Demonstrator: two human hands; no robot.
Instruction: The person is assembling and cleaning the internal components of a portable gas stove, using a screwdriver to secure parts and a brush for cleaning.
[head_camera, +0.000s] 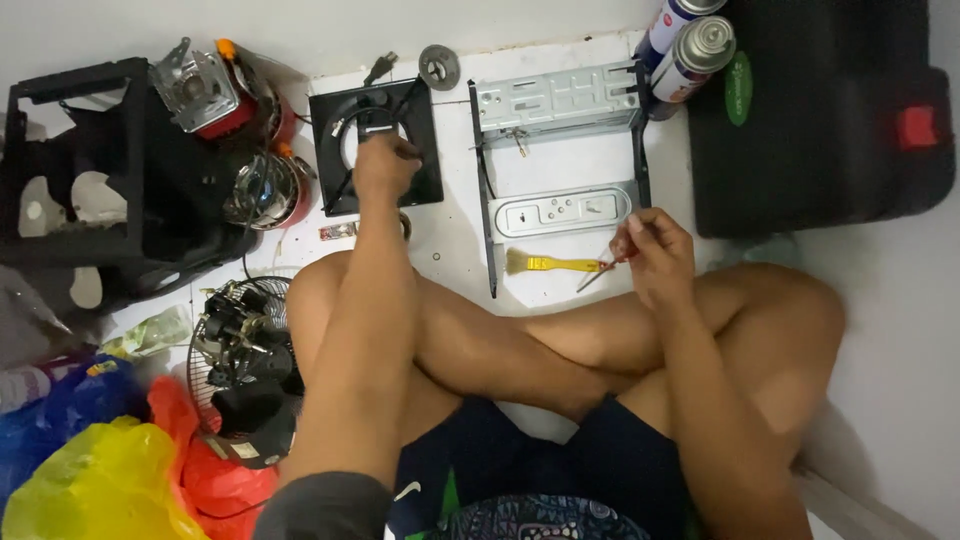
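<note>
- The left hand (385, 160) rests closed on the black square fan frame (375, 148) near the floor's far edge — dismantling looks underway.
- The right hand (650, 250) pinches a small screwdriver (603, 268) over the yellow brush (545, 263).
- The metal chassis (560, 150) lies stripped open — reassembly not yet begun, seemingly.

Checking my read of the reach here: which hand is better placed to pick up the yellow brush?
Probably the right hand: it hovers beside the brush, though it holds a small tool. The left hand rests on the black frame.
</note>
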